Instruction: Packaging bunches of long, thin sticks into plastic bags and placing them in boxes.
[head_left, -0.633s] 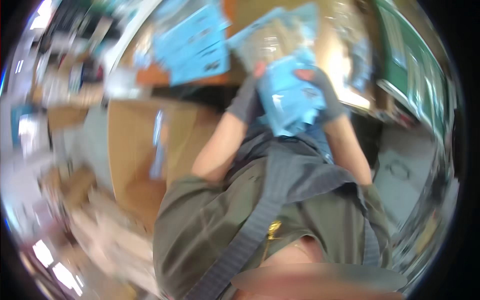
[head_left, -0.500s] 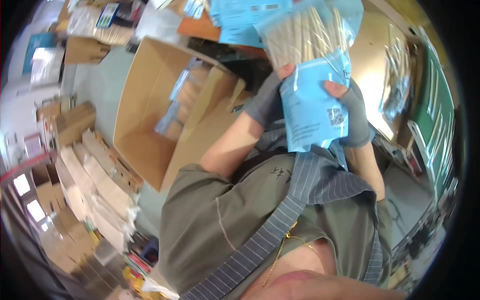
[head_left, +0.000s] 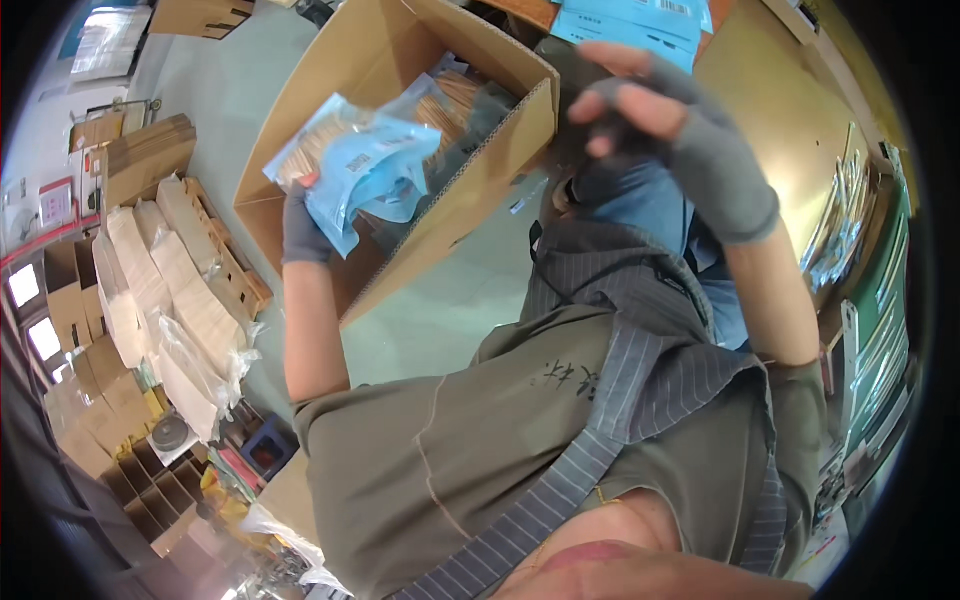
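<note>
A clear-and-blue plastic bag of thin wooden sticks is in my left hand, which wears a grey fingerless glove. My fingers close on its left side, and the bag hangs tilted over the mouth of an open cardboard carton. Inside that carton lie more bags of sticks, partly covered by the held one. To the right, my right hand, gloved alike, is raised above my lap. Its fingers are bent and apart with nothing between them, slightly smeared by motion.
Flat blue bags lie on an orange-brown surface at the top. Bundles of sticks stand at the right beside a green panel. Wrapped pale stacks and cardboard boxes are on the left.
The bag went from both hands in front of me leftward to the carton, now in my left hand only. My right hand let go. The view shifted, and the carton sits higher.
</note>
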